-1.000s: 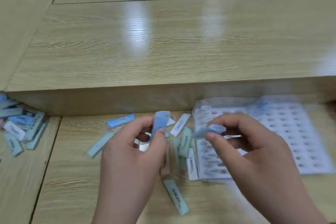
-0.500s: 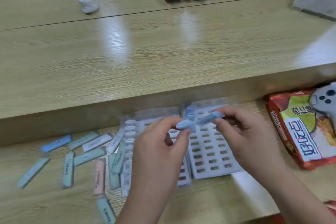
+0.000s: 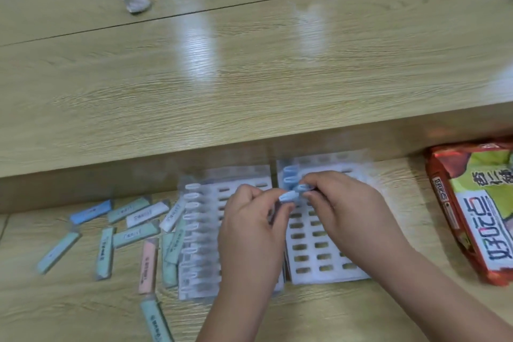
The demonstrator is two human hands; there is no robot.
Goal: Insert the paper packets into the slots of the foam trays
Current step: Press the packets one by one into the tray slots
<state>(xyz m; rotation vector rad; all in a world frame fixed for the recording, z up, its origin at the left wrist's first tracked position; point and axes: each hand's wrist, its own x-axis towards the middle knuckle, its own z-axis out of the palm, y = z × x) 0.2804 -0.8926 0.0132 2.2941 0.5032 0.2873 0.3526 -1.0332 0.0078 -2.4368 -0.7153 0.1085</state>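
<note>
The left hand (image 3: 249,230) and right hand (image 3: 341,208), each pinching a pale blue paper packet (image 3: 288,197), have moved over the right-side white slotted foam tray (image 3: 319,258). Insertion looks to be next.

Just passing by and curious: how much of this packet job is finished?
Barely begun. Done: one column filled in the left tray, two packets in the right tray. In hand: left hand and right hand pinch a blue packet above the right tray. Left: most slots are empty, and loose packets lie on the table.
</note>
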